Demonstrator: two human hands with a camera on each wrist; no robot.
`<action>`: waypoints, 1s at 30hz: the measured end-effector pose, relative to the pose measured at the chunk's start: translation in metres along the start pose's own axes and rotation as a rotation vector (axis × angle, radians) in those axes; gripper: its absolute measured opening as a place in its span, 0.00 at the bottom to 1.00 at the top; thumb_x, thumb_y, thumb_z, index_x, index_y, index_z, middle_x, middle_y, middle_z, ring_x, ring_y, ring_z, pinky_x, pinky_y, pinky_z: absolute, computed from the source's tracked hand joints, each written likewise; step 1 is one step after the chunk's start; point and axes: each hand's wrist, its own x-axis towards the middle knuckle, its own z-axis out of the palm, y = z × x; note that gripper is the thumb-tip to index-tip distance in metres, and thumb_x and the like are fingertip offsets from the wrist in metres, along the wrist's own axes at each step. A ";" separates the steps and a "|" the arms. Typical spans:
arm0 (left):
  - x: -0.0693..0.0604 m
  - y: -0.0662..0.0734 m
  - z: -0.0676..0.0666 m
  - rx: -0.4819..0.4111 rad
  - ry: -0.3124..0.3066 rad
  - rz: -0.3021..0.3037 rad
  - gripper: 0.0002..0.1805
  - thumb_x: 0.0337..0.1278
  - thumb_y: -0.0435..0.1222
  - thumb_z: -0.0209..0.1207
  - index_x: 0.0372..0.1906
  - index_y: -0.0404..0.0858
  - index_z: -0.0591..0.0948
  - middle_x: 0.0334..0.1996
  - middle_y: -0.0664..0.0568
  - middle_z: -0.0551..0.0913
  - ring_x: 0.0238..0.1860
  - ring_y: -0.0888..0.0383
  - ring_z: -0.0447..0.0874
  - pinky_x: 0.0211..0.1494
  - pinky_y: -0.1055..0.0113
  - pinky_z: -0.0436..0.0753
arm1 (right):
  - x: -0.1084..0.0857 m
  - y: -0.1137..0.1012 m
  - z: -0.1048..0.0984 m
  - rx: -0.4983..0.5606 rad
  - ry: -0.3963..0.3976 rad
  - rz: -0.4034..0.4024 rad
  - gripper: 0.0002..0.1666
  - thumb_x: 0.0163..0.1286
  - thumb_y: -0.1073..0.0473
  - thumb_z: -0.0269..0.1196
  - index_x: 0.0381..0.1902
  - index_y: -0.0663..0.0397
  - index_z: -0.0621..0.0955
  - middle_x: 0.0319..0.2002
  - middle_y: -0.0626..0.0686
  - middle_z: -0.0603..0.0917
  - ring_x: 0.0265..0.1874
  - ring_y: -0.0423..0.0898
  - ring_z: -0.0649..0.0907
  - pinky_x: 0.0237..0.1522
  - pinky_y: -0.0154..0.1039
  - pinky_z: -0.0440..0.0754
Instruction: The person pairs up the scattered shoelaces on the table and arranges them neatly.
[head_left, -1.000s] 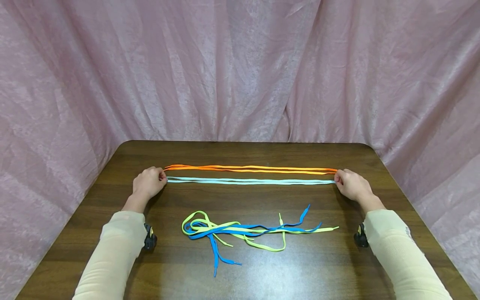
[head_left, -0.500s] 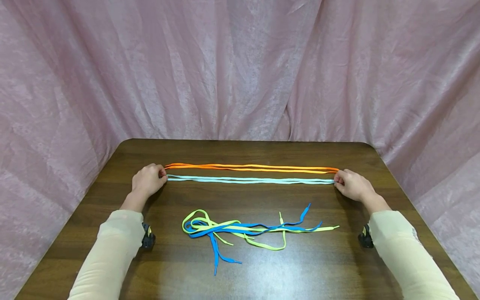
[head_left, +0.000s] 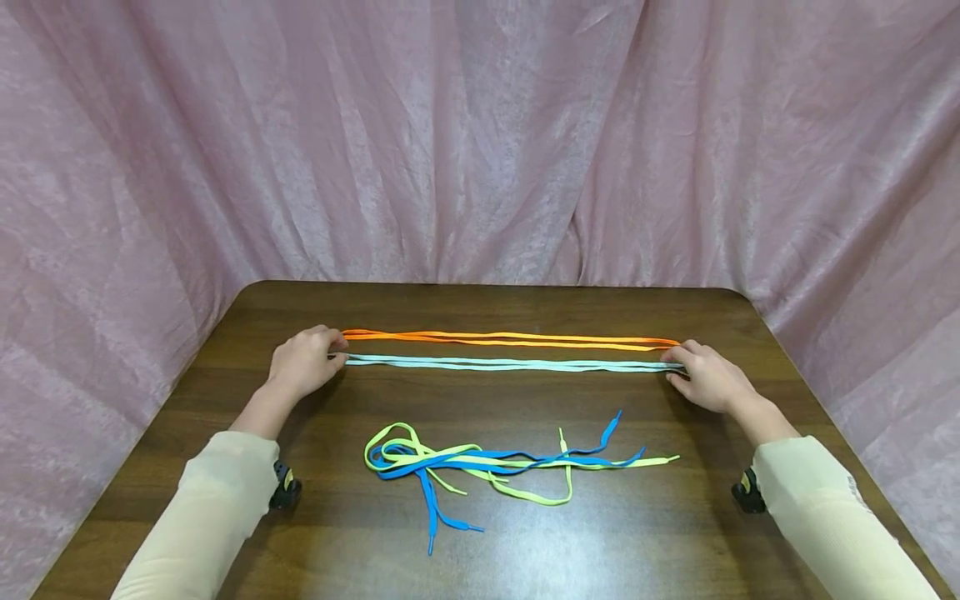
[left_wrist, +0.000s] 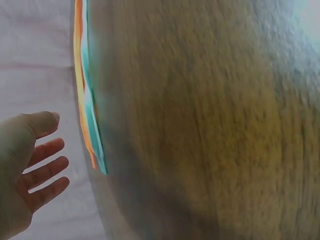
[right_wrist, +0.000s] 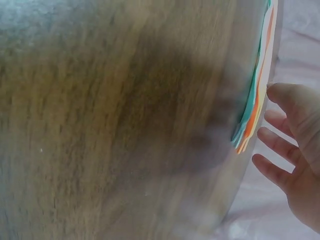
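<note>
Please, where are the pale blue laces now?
In the head view, the pale blue laces stretch from the left hand to the right hand, just below the orange laces.

No text, label, brand, number or sign can be read in any view. A small grey mark [head_left: 854, 485] near the cuff of the right sleeve [head_left: 836, 521] is too tiny to make out, and the yellow patches on the left wrist camera [head_left: 286, 492] and right wrist camera [head_left: 748, 495] show no legible lettering.
</note>
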 end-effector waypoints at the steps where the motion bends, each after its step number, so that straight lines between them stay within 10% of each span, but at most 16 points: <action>1: 0.000 0.003 -0.001 0.003 0.003 0.009 0.12 0.52 0.39 0.60 0.42 0.41 0.81 0.43 0.46 0.80 0.41 0.43 0.80 0.32 0.47 0.77 | 0.000 -0.002 0.000 -0.001 0.004 -0.015 0.16 0.55 0.63 0.66 0.44 0.57 0.79 0.38 0.55 0.78 0.38 0.56 0.79 0.36 0.52 0.76; 30: -0.026 0.093 0.004 0.025 0.099 0.457 0.18 0.45 0.43 0.67 0.44 0.42 0.82 0.44 0.51 0.80 0.44 0.51 0.79 0.40 0.57 0.80 | -0.020 -0.081 0.011 0.061 -0.030 -0.404 0.25 0.47 0.62 0.71 0.46 0.48 0.80 0.44 0.45 0.79 0.44 0.44 0.77 0.38 0.44 0.77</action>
